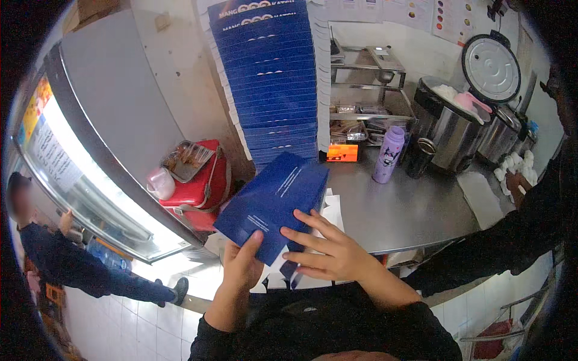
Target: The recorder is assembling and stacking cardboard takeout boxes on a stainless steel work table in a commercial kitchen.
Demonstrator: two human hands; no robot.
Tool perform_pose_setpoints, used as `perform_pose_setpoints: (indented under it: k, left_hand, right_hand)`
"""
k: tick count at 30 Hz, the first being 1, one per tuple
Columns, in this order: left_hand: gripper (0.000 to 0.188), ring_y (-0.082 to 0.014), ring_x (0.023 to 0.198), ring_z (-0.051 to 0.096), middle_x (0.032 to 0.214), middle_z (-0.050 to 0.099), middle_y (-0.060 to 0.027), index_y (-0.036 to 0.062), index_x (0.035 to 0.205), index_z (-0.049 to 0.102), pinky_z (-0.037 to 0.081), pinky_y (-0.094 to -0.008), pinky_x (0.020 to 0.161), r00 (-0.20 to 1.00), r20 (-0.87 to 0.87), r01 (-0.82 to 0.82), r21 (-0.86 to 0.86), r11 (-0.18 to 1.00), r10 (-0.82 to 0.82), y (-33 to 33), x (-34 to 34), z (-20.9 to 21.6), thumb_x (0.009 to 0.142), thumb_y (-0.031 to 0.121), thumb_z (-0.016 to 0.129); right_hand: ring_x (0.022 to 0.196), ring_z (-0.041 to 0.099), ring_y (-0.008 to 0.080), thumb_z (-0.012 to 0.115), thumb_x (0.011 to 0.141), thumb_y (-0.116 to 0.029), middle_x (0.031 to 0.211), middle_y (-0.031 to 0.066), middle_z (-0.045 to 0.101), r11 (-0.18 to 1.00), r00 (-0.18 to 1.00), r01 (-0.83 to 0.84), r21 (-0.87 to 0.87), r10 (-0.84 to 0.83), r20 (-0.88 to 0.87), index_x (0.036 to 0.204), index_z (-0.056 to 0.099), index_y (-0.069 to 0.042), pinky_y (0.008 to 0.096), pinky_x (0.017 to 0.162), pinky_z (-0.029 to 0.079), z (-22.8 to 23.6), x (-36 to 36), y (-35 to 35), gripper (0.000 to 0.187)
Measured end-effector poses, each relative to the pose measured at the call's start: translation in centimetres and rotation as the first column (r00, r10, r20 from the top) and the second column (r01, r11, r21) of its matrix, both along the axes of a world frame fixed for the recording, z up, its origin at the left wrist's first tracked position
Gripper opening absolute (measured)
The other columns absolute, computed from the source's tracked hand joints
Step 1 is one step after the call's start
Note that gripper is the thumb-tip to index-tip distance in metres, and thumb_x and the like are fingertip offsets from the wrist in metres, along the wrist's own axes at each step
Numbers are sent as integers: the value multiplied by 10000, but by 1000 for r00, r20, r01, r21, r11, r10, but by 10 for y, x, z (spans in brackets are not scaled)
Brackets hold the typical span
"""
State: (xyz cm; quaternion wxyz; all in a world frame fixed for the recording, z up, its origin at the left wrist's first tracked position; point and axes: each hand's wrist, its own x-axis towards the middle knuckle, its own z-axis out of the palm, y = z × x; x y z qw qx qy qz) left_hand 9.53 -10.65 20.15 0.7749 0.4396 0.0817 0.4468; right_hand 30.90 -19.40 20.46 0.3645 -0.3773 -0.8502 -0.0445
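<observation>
A dark blue cardboard food box (272,201) with small white print and white inner faces is tilted in front of me, partly folded. My left hand (244,262) pinches its near left edge, the thumb lying on the blue face and the other fingers hidden beneath. Across its near right side, my right hand (328,249) has its fingers stretched and spread, the fingertips touching the card near a loose flap. Right behind the box rises a tall stack of blue boxes (268,90) with white edges.
Left stands a red cooler (208,183) carrying a foil tray (186,161) and pink mug (160,183), beside a lit display fridge (96,174). The steel counter (379,210) holds a purple bottle (389,155) and an open rice cooker (451,123). People stand at far left and right.
</observation>
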Motion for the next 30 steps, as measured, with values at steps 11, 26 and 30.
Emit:
perform_pose_setpoints:
  k: [11,26,30]
  left_hand:
    - [332,-235,1143,610,1208,627,-128,7,1278,527,520,-437,1011,922,-304,-290,-139,947,238,-16,21,-17,953,-47,566]
    - [286,-158,888,631,1056,652,-74,-4,1213,580,505,-293,728,907,-393,-41,273,961,150,-23,21,-23,935,20,643]
    - [125,-290,825,666,912,674,-151,10,1014,675,517,-362,709,587,-651,237,707,667,481,-9,12,-20,895,48,681]
  right_hand:
    - [1235,569,387,772,812,-114,1438,248,478,981,862,169,-100,-196,-467,1271,575,-36,415,1035,464,1,-14,-6,506]
    - [1218,564,362,754,813,-138,1312,180,597,936,856,322,-140,-351,-379,1136,734,-97,452,986,499,-17,-6,-15,326]
    - [1180,583,361,715,845,-173,1231,153,642,951,937,223,-214,-270,-222,1189,700,-122,450,970,497,-14,4,-11,348]
